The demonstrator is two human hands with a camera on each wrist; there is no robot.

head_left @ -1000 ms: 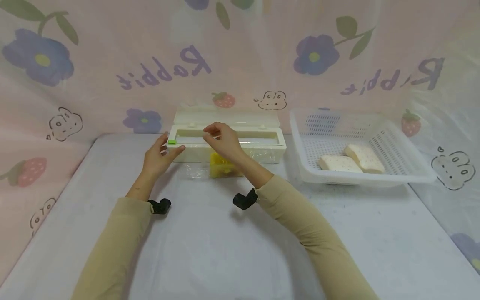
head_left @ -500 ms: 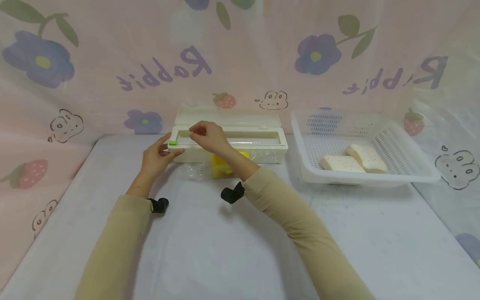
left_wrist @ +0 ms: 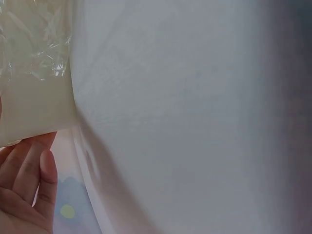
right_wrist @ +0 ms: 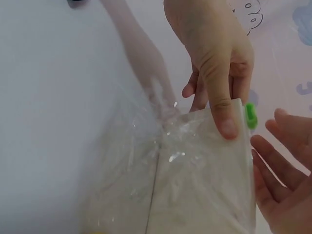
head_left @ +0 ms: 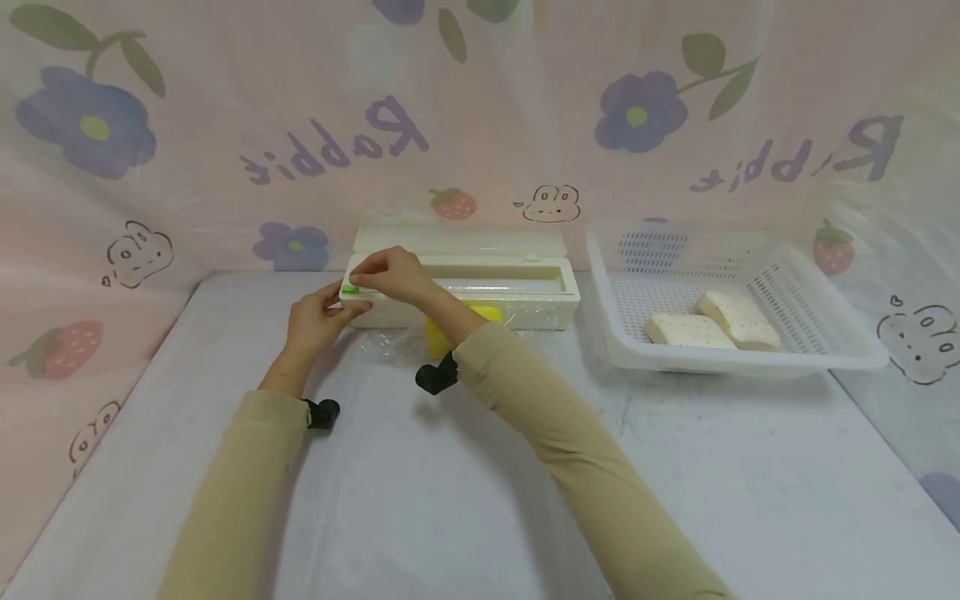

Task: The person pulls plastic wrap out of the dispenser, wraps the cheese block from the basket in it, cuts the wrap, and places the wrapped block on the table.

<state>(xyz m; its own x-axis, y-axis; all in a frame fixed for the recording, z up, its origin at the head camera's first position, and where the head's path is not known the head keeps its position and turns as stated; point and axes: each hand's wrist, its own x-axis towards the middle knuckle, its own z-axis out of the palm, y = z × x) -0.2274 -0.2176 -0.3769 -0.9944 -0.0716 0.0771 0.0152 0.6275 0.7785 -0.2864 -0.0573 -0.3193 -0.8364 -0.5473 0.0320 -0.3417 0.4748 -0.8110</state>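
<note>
Beige cloth sleeve [head_left: 225, 492] leads to the left hand [head_left: 309, 323], which clamps the left end of a long white box [head_left: 517, 297], thumb pressed to its front. On that corner sits a green slider [right_wrist: 250, 115]. Just beside it are the loosely bent fingers of the right hand [head_left: 390, 273], thumb and fingertips apart; whether they touch it cannot be told. The 2 hands are near each other. The box stands on the tabletop [head_left: 420, 500], its lid [head_left: 465, 237] raised behind, clear film [head_left: 386, 343] at its front. A yellow object [head_left: 437, 337], partly hidden, lies before it. Farther right, a white perforated basket [head_left: 750, 360] contains 2 speckled blocks [head_left: 690, 330].
</note>
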